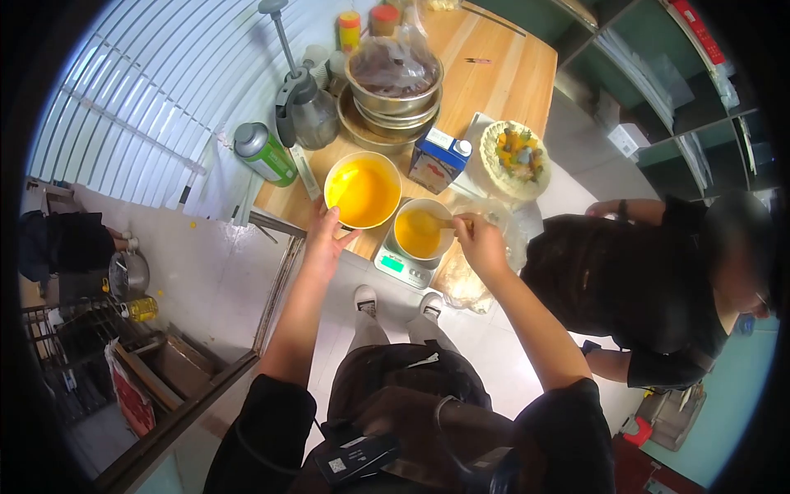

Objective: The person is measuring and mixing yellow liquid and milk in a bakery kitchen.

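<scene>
A small bowl point(445, 241) of yellow liquid on a scale point(403, 271) at the tabletop's point(506, 78) near edge, a larger bowl point(396, 176) just left of it.

A utensil point(445, 223) dips into the small bowl, its handle running rightward to the right hand point(480, 240), the nearer one, whose grip pinches it. The left hand point(327, 237) touches the larger bowl's near-left side, fingers parted; whether that grip clasps it cannot be told. Beyond stands a blue carton point(438, 162).
</scene>
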The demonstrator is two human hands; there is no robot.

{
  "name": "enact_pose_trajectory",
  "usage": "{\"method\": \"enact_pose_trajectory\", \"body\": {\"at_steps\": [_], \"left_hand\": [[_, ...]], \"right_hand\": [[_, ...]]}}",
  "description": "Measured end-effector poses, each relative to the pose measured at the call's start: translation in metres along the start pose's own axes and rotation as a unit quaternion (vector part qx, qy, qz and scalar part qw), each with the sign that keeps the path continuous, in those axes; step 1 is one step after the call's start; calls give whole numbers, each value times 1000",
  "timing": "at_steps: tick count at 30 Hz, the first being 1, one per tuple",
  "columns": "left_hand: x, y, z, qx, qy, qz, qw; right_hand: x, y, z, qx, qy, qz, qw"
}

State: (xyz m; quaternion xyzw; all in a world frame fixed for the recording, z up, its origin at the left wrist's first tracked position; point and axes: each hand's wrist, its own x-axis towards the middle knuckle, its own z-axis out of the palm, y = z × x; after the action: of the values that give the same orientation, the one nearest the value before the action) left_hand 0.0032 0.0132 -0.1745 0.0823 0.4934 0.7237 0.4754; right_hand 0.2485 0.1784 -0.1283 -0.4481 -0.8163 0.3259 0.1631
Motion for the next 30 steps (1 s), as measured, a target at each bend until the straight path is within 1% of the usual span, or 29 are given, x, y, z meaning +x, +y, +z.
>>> {"method": "enact_pose_trajectory", "body": {"at_steps": [3,6,9,11,12,13,15,18,20,21,24,26,27,30], "left_hand": [[-2,-12,12,1,11,-2,1000],[-1,-30,12,-21,16,-6,1000],[3,-39,10,-34,18,-3,999],[5,-41,10,-32,17,-2,999],[5,-41,12,-32,19,3,999],[3,-41,14,-31,22,8,999],[0,-41,15,-30,26,11,999],[-1,-42,17,-28,28,15,999],[-3,-43,17,-28,29,16,999],[-3,-43,17,-31,25,16,999],[-3,-42,15,-38,18,15,999],[-3,-41,15,-41,22,10,999],[-3,-41,14,-38,25,8,999],[-3,-40,12,-33,29,4,999]], "right_hand": [[1,4,7,121,-5,84,989],[1,10,11,146,-24,127,981],[-6,5,12,87,-13,13,996],[-10,-15,-2,-22,7,-107,994],[-12,-21,-6,-76,15,-167,983],[-13,-22,-6,-84,10,-158,984],[-12,-22,-5,-100,1,-139,985],[-9,-7,4,59,-23,1,998],[-8,6,16,130,-10,50,990],[-8,8,18,165,-4,75,983],[-4,14,18,250,-53,180,950],[-2,21,17,291,-49,226,928],[-3,25,15,312,-48,249,916],[-7,35,3,371,-37,275,886]]}}
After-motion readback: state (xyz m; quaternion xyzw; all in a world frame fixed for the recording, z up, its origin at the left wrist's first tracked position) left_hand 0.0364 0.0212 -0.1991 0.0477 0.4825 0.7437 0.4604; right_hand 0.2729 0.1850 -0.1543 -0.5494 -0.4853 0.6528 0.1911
